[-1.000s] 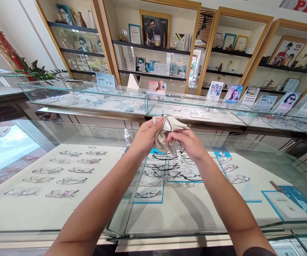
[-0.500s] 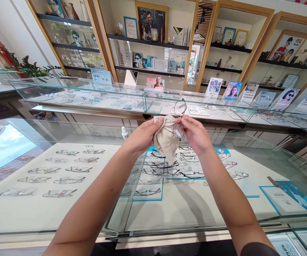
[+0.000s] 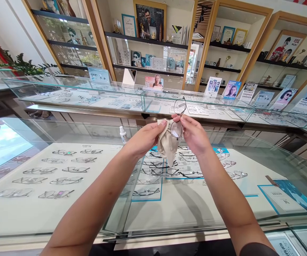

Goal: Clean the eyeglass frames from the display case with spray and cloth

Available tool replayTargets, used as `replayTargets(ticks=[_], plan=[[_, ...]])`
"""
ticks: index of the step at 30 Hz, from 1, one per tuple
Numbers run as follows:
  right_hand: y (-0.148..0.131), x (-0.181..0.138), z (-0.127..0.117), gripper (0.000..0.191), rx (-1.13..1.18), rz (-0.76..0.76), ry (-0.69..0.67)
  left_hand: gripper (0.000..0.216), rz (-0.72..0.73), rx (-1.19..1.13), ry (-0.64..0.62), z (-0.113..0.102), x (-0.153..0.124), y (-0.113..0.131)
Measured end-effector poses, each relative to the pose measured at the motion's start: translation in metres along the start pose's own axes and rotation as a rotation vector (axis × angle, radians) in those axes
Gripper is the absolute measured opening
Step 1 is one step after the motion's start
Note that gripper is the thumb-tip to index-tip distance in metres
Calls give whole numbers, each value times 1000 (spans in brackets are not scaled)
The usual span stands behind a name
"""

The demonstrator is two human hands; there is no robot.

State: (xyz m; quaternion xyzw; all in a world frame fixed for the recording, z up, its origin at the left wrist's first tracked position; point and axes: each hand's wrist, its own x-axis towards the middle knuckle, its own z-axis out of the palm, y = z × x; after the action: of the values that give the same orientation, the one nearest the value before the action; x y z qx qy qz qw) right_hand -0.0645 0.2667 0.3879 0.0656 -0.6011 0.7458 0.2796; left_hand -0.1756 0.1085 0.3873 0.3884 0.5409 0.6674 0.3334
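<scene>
My left hand (image 3: 145,138) pinches a beige cleaning cloth (image 3: 167,146) that hangs down in front of me. My right hand (image 3: 194,133) grips a pair of thin black-framed glasses (image 3: 178,117) by the bridge, turned on end so one lens stands above my fingers and the other lies against the cloth. Both hands are held up over the glass display counter (image 3: 222,213). Inside the counter, right below my hands, lie several more pairs of glasses (image 3: 166,172).
A small white spray bottle (image 3: 122,134) stands on the counter top left of my hands. More frames (image 3: 62,170) lie in rows in the left case. A second glass counter (image 3: 142,101) with cards and wall shelves stands behind. A plant (image 3: 25,67) is at far left.
The cloth covered the glasses a second ago. My right hand has since drawn the glasses out and turned them on end, and the cloth now hangs from my left hand.
</scene>
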Motion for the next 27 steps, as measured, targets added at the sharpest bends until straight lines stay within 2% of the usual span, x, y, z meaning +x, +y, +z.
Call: replayTargets(ticks=[5, 12, 18, 23, 27], plan=[[6, 0, 3, 22, 36, 31, -34, 60, 27, 8, -61, 5, -4, 0], [10, -1, 10, 20, 106, -1, -133, 58, 59, -53, -40, 12, -4, -4], [7, -3, 12, 20, 85, -25, -143, 60, 50, -89, -11, 14, -6, -1], [11, -2, 11, 19, 93, -46, -143, 62, 63, 8, -72, 8, -7, -1], [13, -3, 12, 18, 85, -50, -146, 61, 81, 30, -49, 10, -8, -3]])
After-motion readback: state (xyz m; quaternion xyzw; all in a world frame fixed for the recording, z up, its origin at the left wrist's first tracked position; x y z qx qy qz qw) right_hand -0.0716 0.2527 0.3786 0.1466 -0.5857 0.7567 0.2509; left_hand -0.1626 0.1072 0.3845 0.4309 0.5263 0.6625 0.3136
